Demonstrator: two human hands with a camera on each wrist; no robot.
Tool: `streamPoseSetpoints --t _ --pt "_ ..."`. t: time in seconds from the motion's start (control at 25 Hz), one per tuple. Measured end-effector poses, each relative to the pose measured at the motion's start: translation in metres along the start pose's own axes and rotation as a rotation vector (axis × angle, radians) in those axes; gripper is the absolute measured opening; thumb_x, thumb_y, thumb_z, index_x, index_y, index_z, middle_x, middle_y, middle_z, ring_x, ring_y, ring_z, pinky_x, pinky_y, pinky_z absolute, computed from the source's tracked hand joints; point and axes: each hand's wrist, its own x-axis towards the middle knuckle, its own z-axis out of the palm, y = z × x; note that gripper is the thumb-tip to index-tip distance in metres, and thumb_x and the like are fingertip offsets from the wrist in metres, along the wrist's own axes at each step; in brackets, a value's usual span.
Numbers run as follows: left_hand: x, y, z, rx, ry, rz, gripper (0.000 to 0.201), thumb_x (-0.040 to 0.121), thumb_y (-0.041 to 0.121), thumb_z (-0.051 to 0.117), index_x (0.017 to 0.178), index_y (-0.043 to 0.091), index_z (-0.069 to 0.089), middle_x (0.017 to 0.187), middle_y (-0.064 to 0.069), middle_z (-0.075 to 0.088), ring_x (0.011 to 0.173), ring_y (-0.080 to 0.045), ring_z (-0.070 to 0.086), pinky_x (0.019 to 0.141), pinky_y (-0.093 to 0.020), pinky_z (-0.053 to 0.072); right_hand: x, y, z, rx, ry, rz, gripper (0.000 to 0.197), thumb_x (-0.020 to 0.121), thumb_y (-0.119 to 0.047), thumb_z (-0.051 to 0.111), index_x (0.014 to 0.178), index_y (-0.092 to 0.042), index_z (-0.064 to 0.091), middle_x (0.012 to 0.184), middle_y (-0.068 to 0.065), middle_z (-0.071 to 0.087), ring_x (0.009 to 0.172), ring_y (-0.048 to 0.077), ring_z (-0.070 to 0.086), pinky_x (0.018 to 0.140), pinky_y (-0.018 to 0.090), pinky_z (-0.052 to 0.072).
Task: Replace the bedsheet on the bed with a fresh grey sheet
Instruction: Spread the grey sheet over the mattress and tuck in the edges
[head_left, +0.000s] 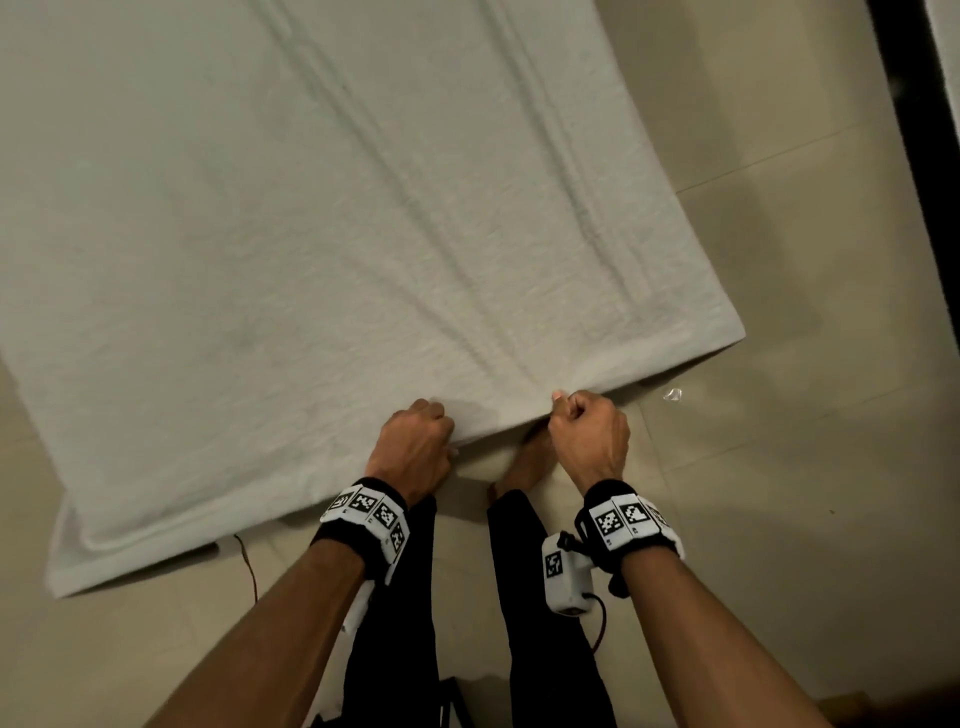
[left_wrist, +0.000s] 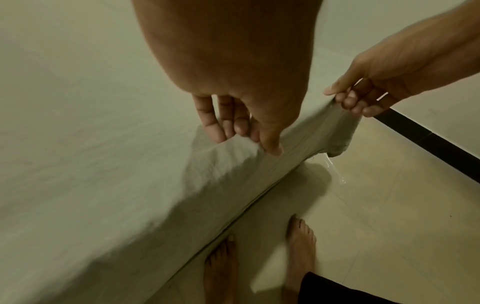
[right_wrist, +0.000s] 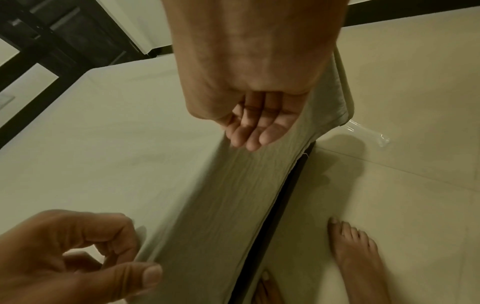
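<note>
A pale grey sheet covers the bed, with long creases running toward its near edge. My left hand pinches a fold of the sheet at that edge, fingers and thumb curled on the fabric. About a hand's width to the right, my right hand grips the sheet's edge in a fist. In the left wrist view the right hand holds a corner flap lifted off the bed side. The right wrist view shows the right fingers curled against the hanging sheet, and the left hand at the lower left.
I stand barefoot on a beige tiled floor at the bed's near side. A scrap of clear plastic lies on the tiles by the bed corner. A thin cable trails at the lower left. A dark frame stands at the right.
</note>
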Motion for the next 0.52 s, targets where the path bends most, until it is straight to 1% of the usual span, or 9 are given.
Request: streamPoseSetpoints --t 0.04,0.12,0.2,0.24,0.32,0.4,0.44,0.48,0.52 --pt "-0.001 0.000 0.001 -0.017 0.008 0.016 0.015 0.074 0.022 0.075 0.072 0.010 0.065 0.083 -0.008 0.064 0.083 -0.032 0.063 0.063 -0.038 0.053 -0.001 0.000 0.000 -0.009 0.013 0.020 0.051 0.095 -0.032 0.066 0.055 -0.008 0.045 0.057 0.008 0.055 0.066 0.035 0.053 0.064 0.034 0.039" --pt "-0.005 -0.001 0.003 -0.069 0.024 0.044 0.013 0.076 0.020 0.073 0.073 0.010 0.065 0.086 -0.008 0.066 0.087 -0.033 0.063 0.066 -0.039 0.055 -0.007 -0.001 0.001 -0.025 0.043 0.064 0.049 0.094 -0.033 0.066 0.055 -0.008 0.048 0.060 0.010 0.058 0.070 0.038 0.055 0.066 0.033 0.037" --pt "-0.010 -0.001 0.003 -0.107 0.036 0.016 0.016 0.083 0.024 0.070 0.080 0.010 0.066 0.092 -0.008 0.067 0.094 -0.031 0.061 0.073 -0.040 0.053 -0.014 -0.004 0.003 -0.047 0.061 0.080 0.044 0.092 -0.033 0.064 0.057 -0.009 0.052 0.061 0.010 0.060 0.071 0.039 0.060 0.066 0.033 0.039" --pt "-0.013 -0.003 0.003 -0.112 0.041 -0.011 0.019 0.086 0.029 0.069 0.083 0.011 0.066 0.094 -0.007 0.067 0.096 -0.030 0.061 0.075 -0.039 0.051 -0.018 -0.005 0.005 -0.074 0.068 0.051 0.040 0.090 -0.034 0.065 0.059 -0.010 0.055 0.062 0.009 0.062 0.072 0.038 0.062 0.065 0.033 0.042" --pt "-0.024 -0.008 0.005 -0.131 0.075 -0.072 0.027 0.083 0.039 0.073 0.086 0.013 0.064 0.095 -0.006 0.067 0.095 -0.029 0.061 0.076 -0.038 0.050 -0.027 -0.011 0.008 -0.149 0.036 -0.110 0.030 0.086 -0.038 0.070 0.068 -0.016 0.061 0.068 0.001 0.067 0.071 0.029 0.065 0.066 0.033 0.049" --pt "-0.041 -0.020 0.010 -0.165 0.119 -0.158 0.030 0.077 0.037 0.077 0.089 0.013 0.062 0.096 -0.006 0.065 0.093 -0.029 0.061 0.075 -0.039 0.050 -0.040 -0.023 0.017 -0.249 -0.074 -0.403 0.015 0.082 -0.033 0.076 0.081 -0.022 0.065 0.082 -0.005 0.069 0.076 0.020 0.063 0.069 0.030 0.051" --pt "-0.050 -0.028 0.014 -0.180 0.123 -0.186 0.030 0.074 0.032 0.078 0.090 0.013 0.060 0.096 -0.006 0.064 0.091 -0.030 0.061 0.073 -0.040 0.051 -0.047 -0.028 0.024 -0.308 -0.144 -0.563 0.014 0.080 -0.030 0.077 0.089 -0.024 0.068 0.090 -0.005 0.068 0.083 0.018 0.062 0.073 0.030 0.051" --pt "-0.059 -0.037 0.020 -0.187 0.131 -0.192 0.031 0.070 0.027 0.079 0.089 0.013 0.058 0.095 -0.006 0.063 0.089 -0.031 0.061 0.070 -0.039 0.051 -0.055 -0.033 0.033 -0.368 -0.216 -0.702 0.020 0.078 -0.029 0.078 0.096 -0.024 0.069 0.097 -0.004 0.067 0.090 0.019 0.061 0.078 0.032 0.052" --pt "-0.066 -0.047 0.026 -0.188 0.134 -0.188 0.034 0.065 0.022 0.080 0.089 0.013 0.057 0.093 -0.007 0.062 0.087 -0.032 0.062 0.067 -0.039 0.051 -0.061 -0.038 0.044 -0.426 -0.280 -0.798 0.027 0.077 -0.029 0.079 0.102 -0.023 0.070 0.103 -0.003 0.066 0.095 0.020 0.061 0.083 0.035 0.053"
